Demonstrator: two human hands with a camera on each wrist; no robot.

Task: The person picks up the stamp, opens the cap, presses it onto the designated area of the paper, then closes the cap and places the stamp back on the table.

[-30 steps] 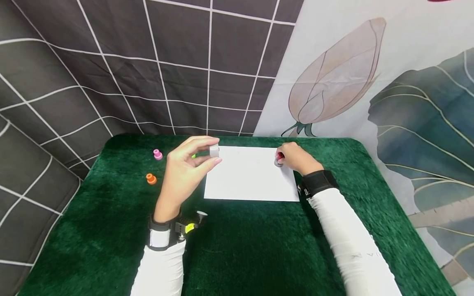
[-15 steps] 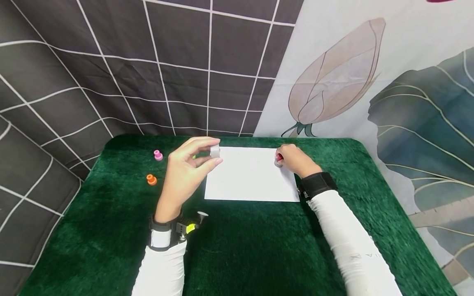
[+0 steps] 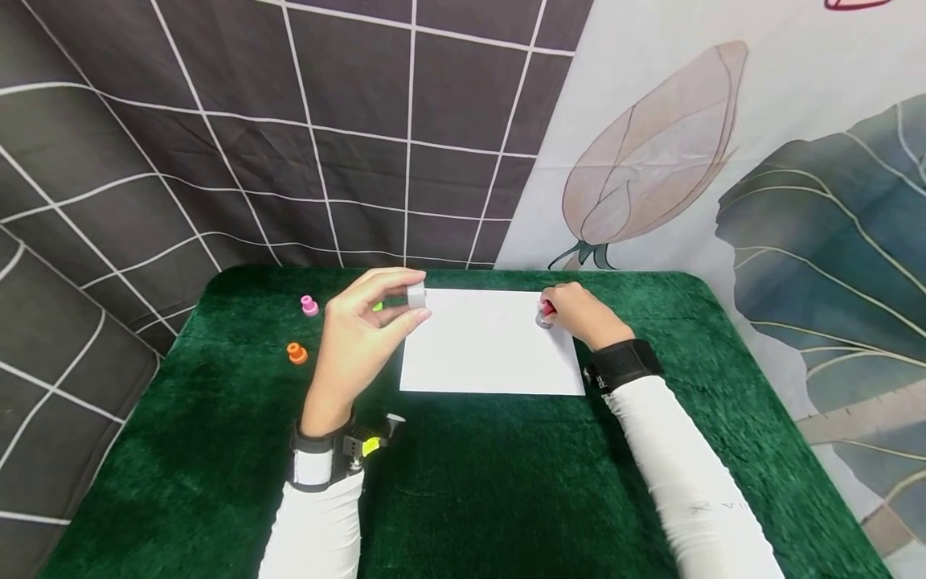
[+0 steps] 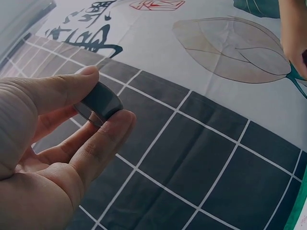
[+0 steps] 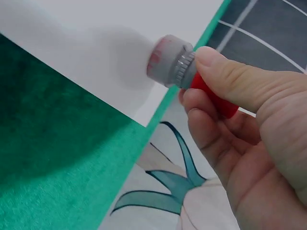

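In the head view my left hand (image 3: 356, 342) is raised over the paper's left edge. Its thumb and fingertips pinch a short grey cap (image 3: 416, 295), seen as a hollow ring-like cup (image 4: 105, 103) in the left wrist view. My right hand (image 3: 582, 314) grips the red handle of a small stamp (image 5: 169, 61) with a grey head. Red ink marks the head, which points toward the white paper (image 5: 72, 43) near a corner. Whether it touches the sheet I cannot tell. A few faint specks show on the paper.
A pink stamp (image 3: 309, 305) and an orange stamp (image 3: 297, 353) stand on the green cloth (image 3: 477, 482) to the left. Something bright green (image 3: 378, 306) shows partly behind the left fingers. Dark gridded fabric (image 3: 362, 161) and a leaf-printed curtain (image 3: 651, 145) hang behind the table.
Both hands keep nearly the same place and hold. The whole head view shifts down slightly.
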